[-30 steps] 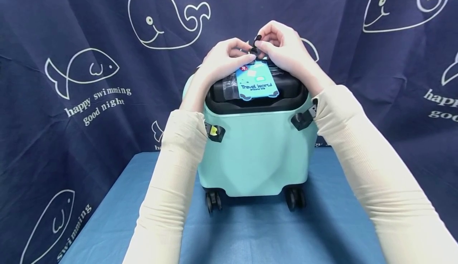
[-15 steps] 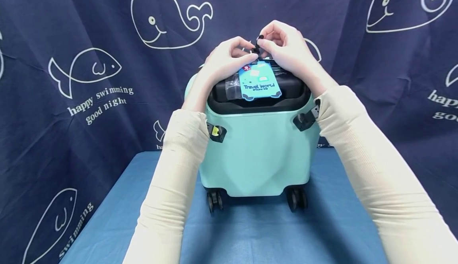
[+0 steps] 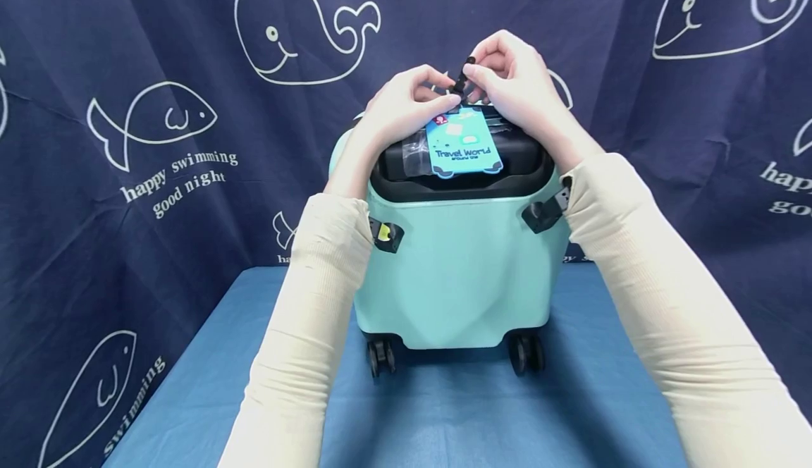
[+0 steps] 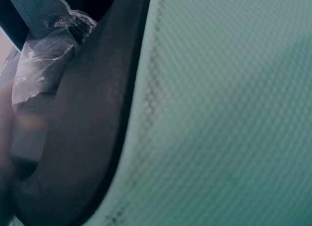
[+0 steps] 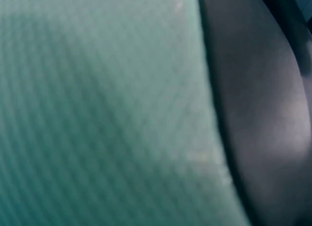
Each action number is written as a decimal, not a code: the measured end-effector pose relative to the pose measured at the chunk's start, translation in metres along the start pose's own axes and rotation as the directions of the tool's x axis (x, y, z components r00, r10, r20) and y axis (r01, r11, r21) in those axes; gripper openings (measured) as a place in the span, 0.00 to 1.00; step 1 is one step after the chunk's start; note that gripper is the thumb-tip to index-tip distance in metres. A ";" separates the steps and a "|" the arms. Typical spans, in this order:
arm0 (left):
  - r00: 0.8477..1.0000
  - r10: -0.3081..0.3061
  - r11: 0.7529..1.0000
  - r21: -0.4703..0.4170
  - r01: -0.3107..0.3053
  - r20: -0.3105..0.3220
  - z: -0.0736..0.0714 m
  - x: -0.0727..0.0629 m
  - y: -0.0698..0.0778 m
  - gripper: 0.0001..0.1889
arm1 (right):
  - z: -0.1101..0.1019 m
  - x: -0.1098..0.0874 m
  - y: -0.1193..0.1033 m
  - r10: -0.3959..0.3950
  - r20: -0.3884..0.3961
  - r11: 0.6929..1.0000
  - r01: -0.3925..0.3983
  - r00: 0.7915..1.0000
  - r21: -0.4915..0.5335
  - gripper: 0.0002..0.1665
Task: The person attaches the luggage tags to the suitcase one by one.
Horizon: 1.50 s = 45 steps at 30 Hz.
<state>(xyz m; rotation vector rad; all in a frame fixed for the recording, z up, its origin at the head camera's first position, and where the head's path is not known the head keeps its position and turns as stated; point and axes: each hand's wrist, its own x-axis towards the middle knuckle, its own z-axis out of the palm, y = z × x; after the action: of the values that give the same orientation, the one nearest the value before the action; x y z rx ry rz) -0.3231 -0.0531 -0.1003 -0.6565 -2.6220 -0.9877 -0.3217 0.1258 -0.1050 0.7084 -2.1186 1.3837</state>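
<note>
A mint-green suitcase point(image 3: 457, 271) stands upright on its wheels, its black top end towards me. From the top hangs a blue luggage tag point(image 3: 466, 145) printed "Travel World". My left hand point(image 3: 406, 105) pinches the base of the tag's black strap point(image 3: 464, 82) between thumb and fingers, just above the tag. The strap's upper end is pinched by my right hand point(image 3: 517, 87), up and to the right. In the left wrist view the tag's corner point(image 4: 30, 7) and a blurred bit of hand show at the left edge. The right wrist view holds only ribbed shell point(image 5: 107, 109) and black trim point(image 5: 258, 109).
Clear plastic wrap point(image 3: 416, 155) clings to the suitcase's black handle area, left of the tag. Dark wrist cameras point(image 3: 387, 235) sit at both cuffs. A blue cloth point(image 3: 438, 419) covers the table, and a navy curtain point(image 3: 158, 31) with whale drawings hangs behind.
My right hand has drawn the strap end slightly up and right, so a longer stretch of strap shows between the hands. My left hand keeps its pinch. The head view has shifted a little.
</note>
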 end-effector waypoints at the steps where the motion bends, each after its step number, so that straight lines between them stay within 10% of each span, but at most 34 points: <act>1: 1.000 0.004 1.000 0.007 -0.004 -0.003 0.000 0.000 0.001 0.19 | -0.001 0.000 0.000 -0.009 -0.009 1.000 0.009 1.000 0.002 0.07; 22: 1.000 0.006 1.000 0.030 -0.005 -0.021 0.005 0.004 0.007 0.20 | -0.013 -0.004 0.000 -0.013 -0.034 0.981 0.006 0.999 -0.194 0.17; 45: 0.999 0.009 1.000 0.015 -0.009 -0.053 0.003 -0.002 -0.003 0.18 | -0.003 -0.003 -0.001 0.008 0.065 0.993 -0.001 0.998 -0.120 0.14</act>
<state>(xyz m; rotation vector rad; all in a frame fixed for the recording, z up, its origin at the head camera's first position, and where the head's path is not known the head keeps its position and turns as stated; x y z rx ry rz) -0.3230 -0.0542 -0.1050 -0.6292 -2.5753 -0.9694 -0.3190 0.1283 -0.1053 0.7105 -2.2344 1.2395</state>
